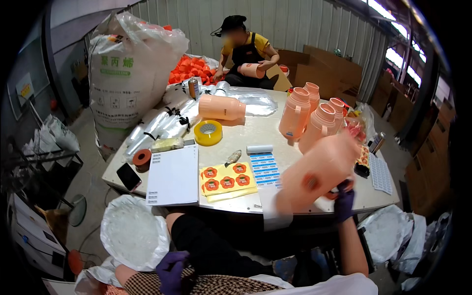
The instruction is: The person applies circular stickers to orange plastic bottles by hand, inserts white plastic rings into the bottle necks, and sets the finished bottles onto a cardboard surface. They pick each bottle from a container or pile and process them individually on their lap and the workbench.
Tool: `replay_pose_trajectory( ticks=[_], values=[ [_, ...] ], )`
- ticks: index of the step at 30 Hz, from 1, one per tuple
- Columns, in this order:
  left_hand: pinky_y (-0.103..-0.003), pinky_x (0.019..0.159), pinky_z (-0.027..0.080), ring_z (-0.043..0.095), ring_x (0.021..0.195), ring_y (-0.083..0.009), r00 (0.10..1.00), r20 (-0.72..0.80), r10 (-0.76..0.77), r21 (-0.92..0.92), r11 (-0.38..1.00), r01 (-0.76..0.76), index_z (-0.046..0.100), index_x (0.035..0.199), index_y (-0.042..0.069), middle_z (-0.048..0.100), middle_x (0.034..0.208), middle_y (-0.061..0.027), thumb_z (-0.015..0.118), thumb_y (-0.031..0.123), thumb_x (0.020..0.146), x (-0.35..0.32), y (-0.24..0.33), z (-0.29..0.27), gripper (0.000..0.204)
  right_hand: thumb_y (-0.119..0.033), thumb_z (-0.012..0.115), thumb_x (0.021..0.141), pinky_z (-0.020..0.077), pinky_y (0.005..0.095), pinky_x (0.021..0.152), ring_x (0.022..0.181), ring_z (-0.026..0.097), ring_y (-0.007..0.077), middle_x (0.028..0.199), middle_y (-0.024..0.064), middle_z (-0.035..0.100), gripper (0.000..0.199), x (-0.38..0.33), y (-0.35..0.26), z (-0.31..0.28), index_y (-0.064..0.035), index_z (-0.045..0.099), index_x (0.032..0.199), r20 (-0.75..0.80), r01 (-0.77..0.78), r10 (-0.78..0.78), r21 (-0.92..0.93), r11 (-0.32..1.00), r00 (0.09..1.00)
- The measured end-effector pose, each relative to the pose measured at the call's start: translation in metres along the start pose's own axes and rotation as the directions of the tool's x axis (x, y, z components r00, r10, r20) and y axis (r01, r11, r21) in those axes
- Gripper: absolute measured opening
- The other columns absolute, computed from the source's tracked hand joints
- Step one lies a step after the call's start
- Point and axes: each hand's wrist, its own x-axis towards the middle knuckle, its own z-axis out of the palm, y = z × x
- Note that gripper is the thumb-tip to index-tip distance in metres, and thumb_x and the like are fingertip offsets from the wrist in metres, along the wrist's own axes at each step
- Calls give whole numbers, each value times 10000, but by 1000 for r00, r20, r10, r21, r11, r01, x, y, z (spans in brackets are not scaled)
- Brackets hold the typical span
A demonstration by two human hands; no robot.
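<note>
In the head view, the right hand (343, 199), in a purple glove, is gripping a peach plastic jug (319, 172) by its lower end and holding it tilted over the near right edge of the table (236, 132), beside the sticker sheets (227, 181). The left hand (172, 270), also gloved, is resting in the lap with fingers loosely curled, holding nothing. The jug is looking blurred, so steadying it with both hands is probably the wiser way to be handling it.

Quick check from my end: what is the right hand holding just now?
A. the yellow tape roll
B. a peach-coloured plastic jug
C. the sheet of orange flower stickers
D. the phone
B: the gloved right hand grips the blurred peach-coloured plastic jug from below at the table edge, while the yellow tape roll, the sticker sheet and the phone lie untouched on the table.
</note>
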Motion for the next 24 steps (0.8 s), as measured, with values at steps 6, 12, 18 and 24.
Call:
replay_pose_trajectory(
  ticks=[6,12,18,24],
  values=[
    [-365,894,548,672,936,-219,920,-314,-234,-344,931,119,650,1069,-8,703,1010,-115,630,162,994,-31,-54,-7,187,-167,878,835,530,304,853,960,631,135,1074,38,677,434,102,32,-89,-12,673,1184,-319,-7,-154,-452,892,935],
    [-345,899,536,681,953,-207,936,-230,-266,-12,963,270,695,1037,-19,725,1014,-116,615,124,971,-40,-46,-3,177,-213,922,767,490,290,548,587,571,126,798,27,627,408,173,93,27,-57,613,984,-212,108,-197,-370,923,957],
    [-355,887,543,698,964,-224,932,-200,-302,28,949,313,705,1021,-35,732,995,-128,624,120,943,-38,-31,10,192,-138,895,758,516,334,506,583,608,179,986,96,641,578,225,109,144,-28,545,1203,-263,-109,-24,-480,870,964],
    [-336,855,535,685,935,-208,872,-318,-372,2,920,393,705,1018,-23,732,1011,-127,621,131,937,-52,-34,-1,193,-108,950,662,578,305,648,1087,584,210,1245,103,517,839,198,137,104,-66,456,1339,-71,106,-138,-338,935,988]
  ],
)
